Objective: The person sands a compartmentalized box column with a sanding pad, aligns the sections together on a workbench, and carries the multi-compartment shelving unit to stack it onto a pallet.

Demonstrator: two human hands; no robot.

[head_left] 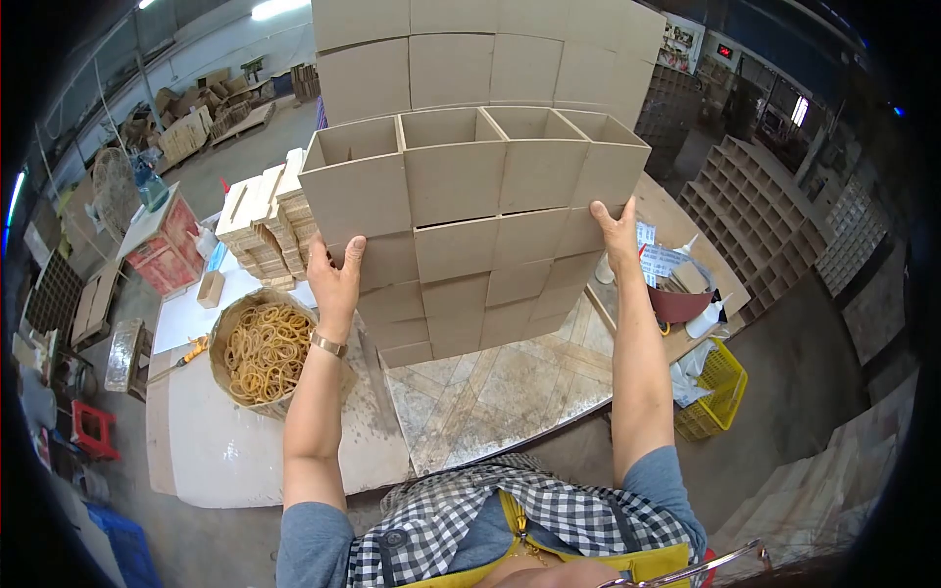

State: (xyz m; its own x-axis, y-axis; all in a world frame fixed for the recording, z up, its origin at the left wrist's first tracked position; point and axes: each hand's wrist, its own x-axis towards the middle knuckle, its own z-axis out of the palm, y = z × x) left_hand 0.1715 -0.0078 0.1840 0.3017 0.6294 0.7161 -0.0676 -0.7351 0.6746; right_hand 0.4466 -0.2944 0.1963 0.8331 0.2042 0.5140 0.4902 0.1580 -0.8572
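Note:
A tall stack of brown open-topped box compartments (461, 250) stands upright on the worn work board (461, 412) in front of me. My left hand (335, 279) presses against its left side, thumb up. On the right side, my right hand (618, 233) holds the stack at about the same height, its thumb on the front face. Both hands grip the stack between them. Four open cells show along its top. Right behind it rises a larger wall of similar brown boxes (451, 73).
Left of the stack are a round container of rubber bands (263, 353), piled wooden pieces (260, 225) and a screwdriver-like tool (186, 358). To the right are a dark red bowl (678, 302), a white bottle (704, 320) and a yellow crate (720, 392).

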